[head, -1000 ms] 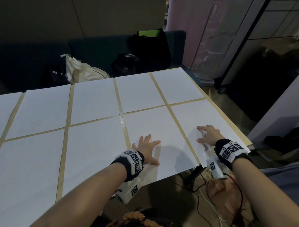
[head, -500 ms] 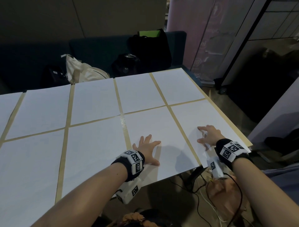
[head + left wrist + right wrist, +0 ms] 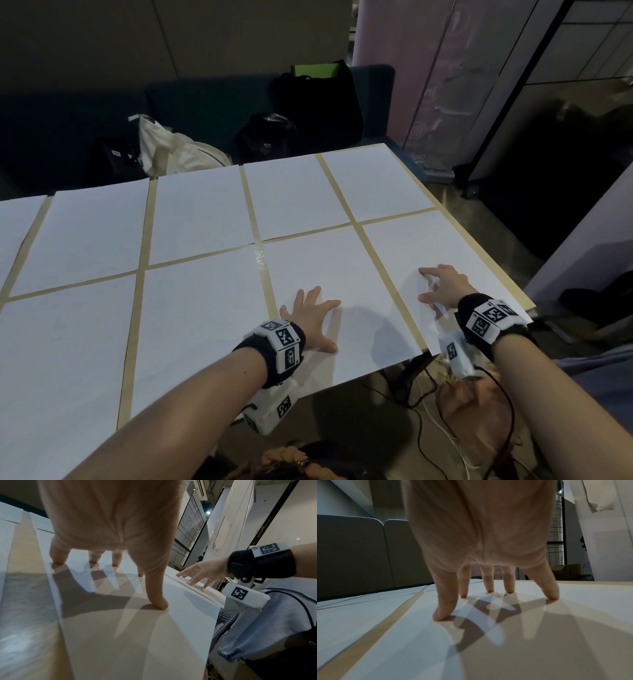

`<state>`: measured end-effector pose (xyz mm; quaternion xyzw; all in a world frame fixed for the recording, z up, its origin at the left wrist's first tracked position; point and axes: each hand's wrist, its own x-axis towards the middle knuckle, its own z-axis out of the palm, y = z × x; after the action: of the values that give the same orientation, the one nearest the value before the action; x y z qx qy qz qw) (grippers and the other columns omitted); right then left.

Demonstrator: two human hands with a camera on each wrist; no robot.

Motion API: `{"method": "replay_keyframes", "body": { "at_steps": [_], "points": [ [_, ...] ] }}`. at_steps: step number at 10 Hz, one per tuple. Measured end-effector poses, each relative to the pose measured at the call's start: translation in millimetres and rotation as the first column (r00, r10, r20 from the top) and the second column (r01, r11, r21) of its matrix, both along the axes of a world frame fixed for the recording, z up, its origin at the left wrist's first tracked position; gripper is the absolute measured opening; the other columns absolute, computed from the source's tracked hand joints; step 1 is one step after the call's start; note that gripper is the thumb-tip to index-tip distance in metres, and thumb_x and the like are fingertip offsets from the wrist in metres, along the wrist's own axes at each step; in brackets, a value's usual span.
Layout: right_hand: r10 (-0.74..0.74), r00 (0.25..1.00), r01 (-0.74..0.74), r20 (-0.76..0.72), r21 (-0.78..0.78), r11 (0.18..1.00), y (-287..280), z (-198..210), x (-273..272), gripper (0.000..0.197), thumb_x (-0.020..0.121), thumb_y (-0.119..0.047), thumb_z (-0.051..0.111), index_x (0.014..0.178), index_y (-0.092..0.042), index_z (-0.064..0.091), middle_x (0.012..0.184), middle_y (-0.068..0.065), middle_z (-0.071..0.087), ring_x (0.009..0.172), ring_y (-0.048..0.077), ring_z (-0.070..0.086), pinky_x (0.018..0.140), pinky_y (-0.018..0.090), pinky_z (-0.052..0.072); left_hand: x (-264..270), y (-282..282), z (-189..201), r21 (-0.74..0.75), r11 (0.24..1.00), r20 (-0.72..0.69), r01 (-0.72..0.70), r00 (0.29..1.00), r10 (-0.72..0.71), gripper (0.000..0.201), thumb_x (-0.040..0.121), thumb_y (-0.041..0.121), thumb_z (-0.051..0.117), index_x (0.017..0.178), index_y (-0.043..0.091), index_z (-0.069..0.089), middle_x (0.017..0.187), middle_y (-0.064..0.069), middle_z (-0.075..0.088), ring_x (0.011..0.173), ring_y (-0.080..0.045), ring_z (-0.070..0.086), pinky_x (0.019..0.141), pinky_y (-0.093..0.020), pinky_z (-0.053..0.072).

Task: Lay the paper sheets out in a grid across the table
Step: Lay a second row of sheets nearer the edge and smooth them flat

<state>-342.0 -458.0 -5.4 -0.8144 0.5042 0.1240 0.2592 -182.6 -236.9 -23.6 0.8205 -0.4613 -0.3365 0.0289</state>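
Flat, smooth white sheets (image 3: 205,212) lie in a grid on the tan desk (image 3: 138,270). The left hand (image 3: 313,317) and right hand (image 3: 443,286), fingers spread, press fingertips on the two nearest-right sheets. A dark sofa (image 3: 205,113) stands behind.

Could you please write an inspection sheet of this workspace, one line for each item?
Surface: table, tan strips showing between sheets.
Job's things: paper sheets lie flat in two rows; near-right sheet overhangs the table edge.
Clutter: nothing seen on the table.
Grippers: left hand spread flat on a sheet; right hand arched, fingertips pressing the near-right sheet.
Cables: black and white cables on the floor.
Surroundings: dark sofa with bags.
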Motion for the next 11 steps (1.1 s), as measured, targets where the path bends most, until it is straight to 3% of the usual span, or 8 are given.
{"method": "replay_keyframes", "body": {
  "at_steps": [11],
  "points": [
    [-0.017,0.999,0.017,0.040,-0.005,1.000,2.8,-1.7,0.0,0.063,0.084,-0.026,0.067,0.141,-0.023,0.040,0.155,0.011,0.023,0.141,0.036,0.020,0.114,0.046,0.022,0.9,1.2,-0.5,-0.018,1.000,-0.011,-0.021,1.000,0.021,0.089,0.076,0.038,0.072,0.147,0.037,0.019,0.161,-0.002,-0.005,0.148,-0.028,-0.012,0.114,-0.058,0.002]
  ]
}}
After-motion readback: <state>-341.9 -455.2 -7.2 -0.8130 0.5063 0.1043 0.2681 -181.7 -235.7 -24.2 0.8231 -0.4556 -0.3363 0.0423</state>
